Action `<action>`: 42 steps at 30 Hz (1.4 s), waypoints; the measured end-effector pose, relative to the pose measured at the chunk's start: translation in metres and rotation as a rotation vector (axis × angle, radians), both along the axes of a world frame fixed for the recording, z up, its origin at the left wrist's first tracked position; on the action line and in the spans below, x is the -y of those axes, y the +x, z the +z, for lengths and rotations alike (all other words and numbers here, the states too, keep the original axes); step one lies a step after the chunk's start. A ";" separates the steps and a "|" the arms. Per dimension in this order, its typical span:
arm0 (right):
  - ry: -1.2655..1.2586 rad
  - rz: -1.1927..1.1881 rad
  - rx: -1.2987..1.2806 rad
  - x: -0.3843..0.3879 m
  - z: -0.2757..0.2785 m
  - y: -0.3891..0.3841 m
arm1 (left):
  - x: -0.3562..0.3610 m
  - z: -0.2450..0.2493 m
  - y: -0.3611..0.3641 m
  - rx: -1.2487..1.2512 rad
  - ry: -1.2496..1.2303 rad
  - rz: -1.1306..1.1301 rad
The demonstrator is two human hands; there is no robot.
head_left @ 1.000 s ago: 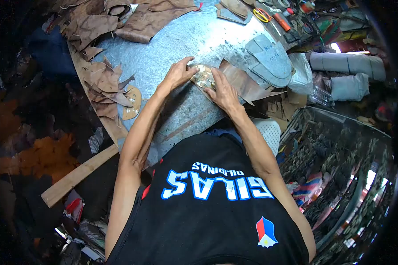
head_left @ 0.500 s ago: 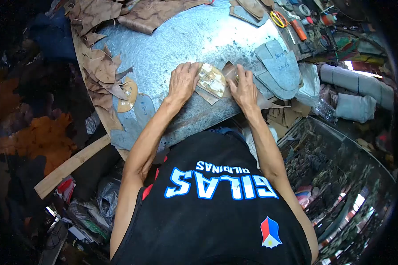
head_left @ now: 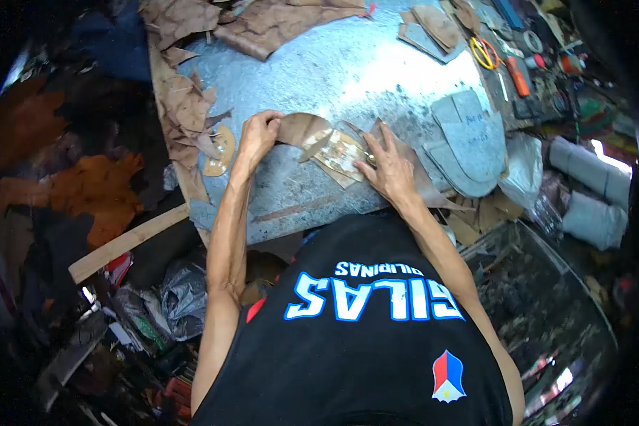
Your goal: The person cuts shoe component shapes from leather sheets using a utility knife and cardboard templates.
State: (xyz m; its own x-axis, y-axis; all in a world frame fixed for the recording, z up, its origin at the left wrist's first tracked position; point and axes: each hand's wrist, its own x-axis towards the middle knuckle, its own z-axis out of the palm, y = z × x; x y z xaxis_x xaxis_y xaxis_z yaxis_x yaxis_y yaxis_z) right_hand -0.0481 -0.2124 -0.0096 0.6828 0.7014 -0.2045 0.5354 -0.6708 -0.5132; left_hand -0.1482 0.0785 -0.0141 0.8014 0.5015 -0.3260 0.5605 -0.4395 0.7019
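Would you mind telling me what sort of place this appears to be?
Probably a leather workshop: the left hand holds a brown, leather-like piece, similar scraps lie along one side of the worktable, and grey shaped sheets with handwriting, perhaps patterns, lie across from them.

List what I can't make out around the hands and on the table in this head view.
Head view:
- Whether the right hand grips a tool: its own fingers hide it.
- The pinched end of the brown leather strip: covered by the left hand.
- Writing on the grey templates: too small, blurred.
- Mottled leather sheet: cut off by the top edge.
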 end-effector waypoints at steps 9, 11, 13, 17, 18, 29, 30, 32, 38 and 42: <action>0.414 0.119 0.049 0.006 -0.025 0.044 | -0.034 0.062 -0.012 0.183 -0.199 0.303; 0.490 -0.004 -0.280 -0.014 0.034 0.063 | -0.013 0.059 -0.002 0.167 -0.222 0.192; 0.570 0.089 -0.244 -0.021 0.038 0.090 | 0.024 0.062 0.017 0.110 -0.321 0.161; 0.233 0.187 -0.473 -0.019 0.059 0.129 | 0.073 0.054 0.052 0.116 -0.505 0.040; 0.304 0.204 -0.452 -0.013 0.043 0.136 | 0.081 0.053 0.060 0.119 -0.505 0.028; 0.598 -0.476 -0.389 0.012 0.025 0.339 | 0.105 0.035 0.103 0.344 -0.344 0.204; 0.590 -0.507 -0.456 0.011 0.016 0.361 | 0.104 0.024 0.098 0.296 -0.347 0.199; 0.556 -0.522 -0.493 0.009 -0.003 0.388 | 0.109 0.023 0.091 0.226 -0.325 0.206; 0.409 -0.514 -0.462 0.012 -0.035 0.407 | 0.108 0.019 0.063 0.150 -0.354 0.326; 0.422 -0.496 -0.257 0.011 -0.033 0.393 | 0.107 0.021 0.049 0.129 -0.386 0.395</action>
State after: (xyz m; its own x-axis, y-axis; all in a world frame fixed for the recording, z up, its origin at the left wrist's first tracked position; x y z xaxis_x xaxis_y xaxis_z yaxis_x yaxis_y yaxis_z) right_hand 0.3451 -0.2233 -0.0427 0.9093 0.3746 -0.1814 0.0441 -0.5202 -0.8529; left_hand -0.0988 -0.0281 0.0073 0.6223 0.6352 -0.4575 0.5295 0.0889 0.8436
